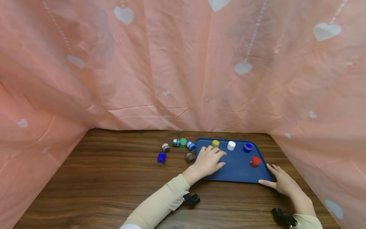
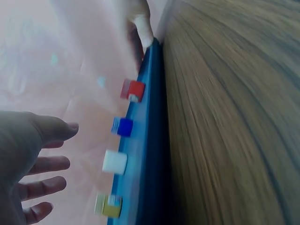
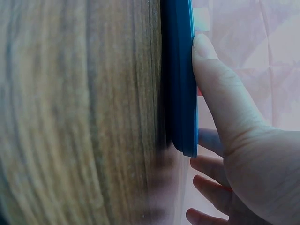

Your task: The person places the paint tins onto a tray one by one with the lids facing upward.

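Observation:
A blue tray [image 1: 234, 171] holds a yellow paint jar [image 1: 215, 143], a white jar [image 1: 231, 145], a dark blue jar [image 1: 247, 147] and a red jar [image 1: 255, 162]. Over the tray's left part hovers my left hand [image 1: 208, 161], its fingers spread and holding nothing; the left wrist view shows a gap between them and the jars. My right hand [image 1: 283, 181] is at the tray's near right corner. Its thumb [image 3: 220, 84] touches the near rim, while the other fingers reach past the right side, fairly straight.
Left of the tray, several paint jars lie or stand on the wooden table [image 1: 100, 178]: a blue jar [image 1: 161, 157], brown jars [image 1: 190, 158], a green jar [image 1: 183, 142], a teal jar [image 1: 175, 142] and a lighter blue jar [image 1: 190, 145]. A pink curtain [image 1: 177, 79] surrounds the table.

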A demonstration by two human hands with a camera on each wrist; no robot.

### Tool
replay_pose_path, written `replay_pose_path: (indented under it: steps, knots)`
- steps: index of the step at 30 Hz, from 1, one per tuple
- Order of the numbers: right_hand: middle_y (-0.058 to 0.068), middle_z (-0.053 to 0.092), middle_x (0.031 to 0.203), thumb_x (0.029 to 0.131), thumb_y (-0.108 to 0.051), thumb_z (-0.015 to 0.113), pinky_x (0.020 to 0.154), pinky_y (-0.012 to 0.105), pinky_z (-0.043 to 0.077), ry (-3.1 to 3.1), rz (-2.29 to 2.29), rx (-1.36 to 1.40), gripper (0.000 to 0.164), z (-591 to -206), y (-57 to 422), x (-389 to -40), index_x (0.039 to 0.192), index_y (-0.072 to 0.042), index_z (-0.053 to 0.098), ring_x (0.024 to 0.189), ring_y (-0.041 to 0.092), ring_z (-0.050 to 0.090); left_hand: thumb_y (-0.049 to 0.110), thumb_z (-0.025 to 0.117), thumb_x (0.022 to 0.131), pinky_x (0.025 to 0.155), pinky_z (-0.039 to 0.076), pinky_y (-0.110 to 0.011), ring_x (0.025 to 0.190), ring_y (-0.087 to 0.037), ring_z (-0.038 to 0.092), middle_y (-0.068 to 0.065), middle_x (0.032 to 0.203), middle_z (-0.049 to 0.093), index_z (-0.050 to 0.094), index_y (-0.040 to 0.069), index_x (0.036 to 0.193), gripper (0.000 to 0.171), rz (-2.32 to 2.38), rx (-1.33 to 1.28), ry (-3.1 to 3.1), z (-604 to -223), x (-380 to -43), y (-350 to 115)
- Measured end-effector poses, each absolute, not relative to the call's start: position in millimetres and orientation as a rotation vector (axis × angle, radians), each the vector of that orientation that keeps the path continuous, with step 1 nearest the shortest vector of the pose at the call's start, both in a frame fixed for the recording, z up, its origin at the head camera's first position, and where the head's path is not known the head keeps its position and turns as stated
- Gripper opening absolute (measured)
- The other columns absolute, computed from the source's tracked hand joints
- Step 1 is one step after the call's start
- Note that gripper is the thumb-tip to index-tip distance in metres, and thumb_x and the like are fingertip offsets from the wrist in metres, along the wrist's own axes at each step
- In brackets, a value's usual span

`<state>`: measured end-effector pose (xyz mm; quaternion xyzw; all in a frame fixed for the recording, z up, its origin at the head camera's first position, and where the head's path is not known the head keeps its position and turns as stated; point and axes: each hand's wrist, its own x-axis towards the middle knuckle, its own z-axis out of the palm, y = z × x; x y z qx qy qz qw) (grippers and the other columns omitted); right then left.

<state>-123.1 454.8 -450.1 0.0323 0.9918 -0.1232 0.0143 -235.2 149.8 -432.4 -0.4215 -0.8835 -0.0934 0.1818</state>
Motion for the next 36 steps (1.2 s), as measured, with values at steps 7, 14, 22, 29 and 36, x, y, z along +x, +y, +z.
replay_pose_path:
  steps: [7,14,22,29,36]
  knots:
    - [0.046,0.031,0.14,0.081,-0.056,0.069,0.097,0.072,0.032,3.099,-0.373,0.105,0.098,-449.2,456.7,-121.2,0.143,0.013,0.036,0.126,0.065,0.031,0.044,0.063,0.092,0.085,0.041,-0.033,0.109,-0.014,0.056,0.011,0.123,0.065,0.063,0.033,0.124,0.034,-0.248,-1.21,-2.478,-439.0,-238.7,121.0]
    - [0.046,0.03,0.141,0.082,-0.057,0.068,0.097,0.072,0.032,3.081,-0.379,0.117,0.098,-446.3,456.8,-121.9,0.143,0.013,0.034,0.126,0.065,0.03,0.041,0.067,0.09,0.088,0.039,-0.036,0.11,-0.016,0.055,0.008,0.121,0.065,0.064,0.031,0.123,0.034,-0.202,-1.209,-2.516,-438.0,-244.2,96.0]
    - [0.046,0.03,0.141,0.082,-0.057,0.068,0.098,0.072,0.031,3.083,-0.402,0.102,0.099,-447.6,453.7,-126.9,0.143,0.012,0.035,0.127,0.065,0.03,0.038,0.071,0.088,0.098,0.039,-0.041,0.124,-0.022,0.051,0.003,0.129,0.061,0.063,0.028,0.127,0.041,-0.23,-1.229,-2.69,-425.8,-269.9,65.1]
    - [0.046,0.03,0.141,0.082,-0.057,0.068,0.098,0.073,0.03,3.084,-0.391,0.107,0.099,-448.6,454.8,-127.4,0.143,0.013,0.035,0.127,0.065,0.029,0.027,0.076,0.084,0.104,0.037,-0.05,0.127,-0.025,0.049,0.001,0.131,0.061,0.063,0.026,0.127,0.045,-0.217,-1.29,-2.757,-422.9,-284.3,46.2]
    - [0.046,0.031,0.141,0.082,-0.056,0.069,0.098,0.073,0.03,3.091,-0.388,0.1,0.098,-448.8,456.1,-127.1,0.143,0.013,0.035,0.127,0.065,0.029,0.02,0.073,0.086,0.102,0.039,-0.048,0.128,-0.025,0.049,0.0,0.132,0.06,0.064,0.029,0.126,0.042,-0.126,-1.259,-2.765,-430.3,-289.0,44.7]
